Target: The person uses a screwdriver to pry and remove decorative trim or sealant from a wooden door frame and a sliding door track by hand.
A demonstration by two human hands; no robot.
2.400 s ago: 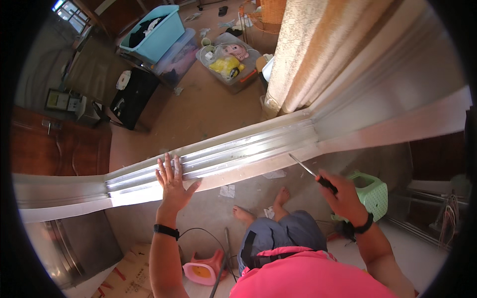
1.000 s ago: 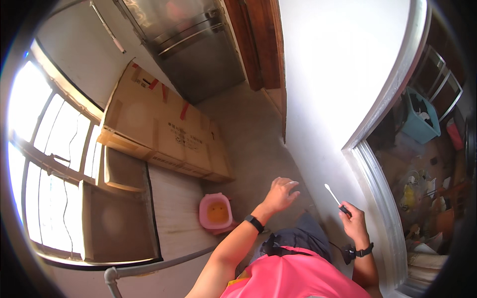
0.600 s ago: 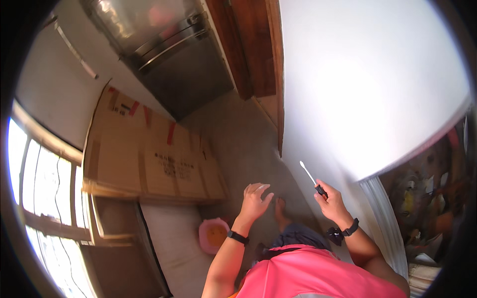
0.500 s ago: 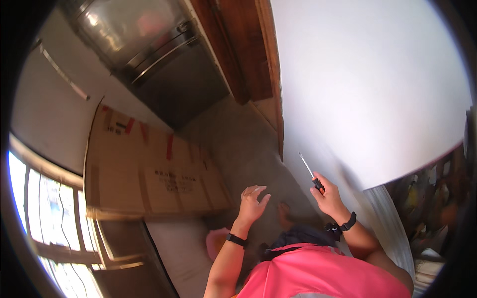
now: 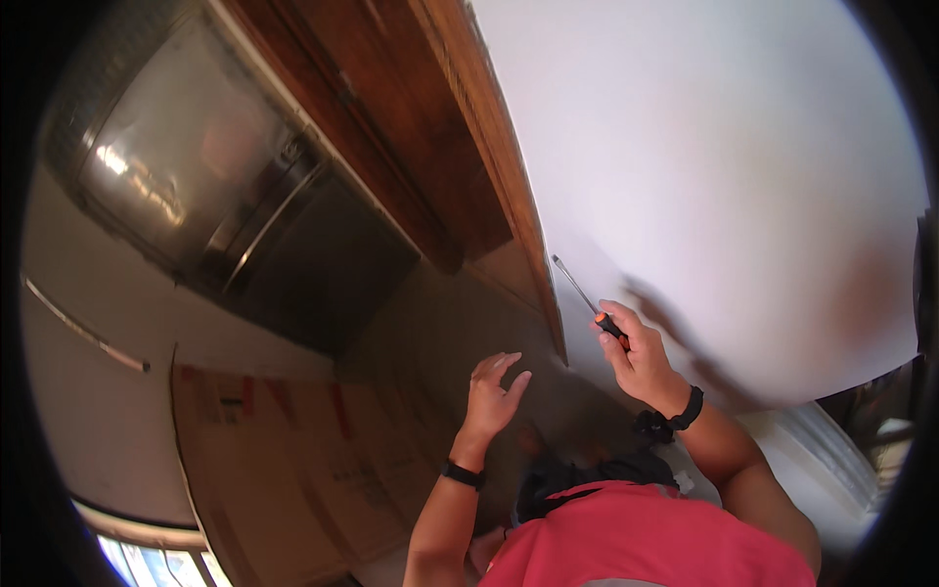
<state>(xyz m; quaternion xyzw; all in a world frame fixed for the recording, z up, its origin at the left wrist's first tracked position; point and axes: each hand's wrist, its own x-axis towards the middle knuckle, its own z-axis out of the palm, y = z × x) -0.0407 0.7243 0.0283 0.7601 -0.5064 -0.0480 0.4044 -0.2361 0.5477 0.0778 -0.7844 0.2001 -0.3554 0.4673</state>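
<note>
A screwdriver (image 5: 613, 326) with a black and orange handle is gripped in my right hand (image 5: 641, 357). Its metal shaft points up and to the left, and the flat tip lies close to the brown wooden door frame (image 5: 516, 210) along the edge of the white wall (image 5: 704, 147). Whether the tip touches anything, I cannot tell. My left hand (image 5: 492, 394) is raised in front of me with nothing in it, the thumb apart from the lightly curled fingers. Dark bands circle both my wrists.
A large cardboard box (image 5: 293, 470) leans at the lower left. Beyond it stands a metallic refrigerator (image 5: 196, 147), beside a brown wooden door (image 5: 391, 108). A barred window (image 5: 161, 563) is at the lower left, and a pale ridged panel (image 5: 822, 445) at the lower right.
My view has turned, so the refrigerator and box sit lower and the wall fills more of the right. The screwdriver tip has come nearer the door frame. My left hand remains empty.
</note>
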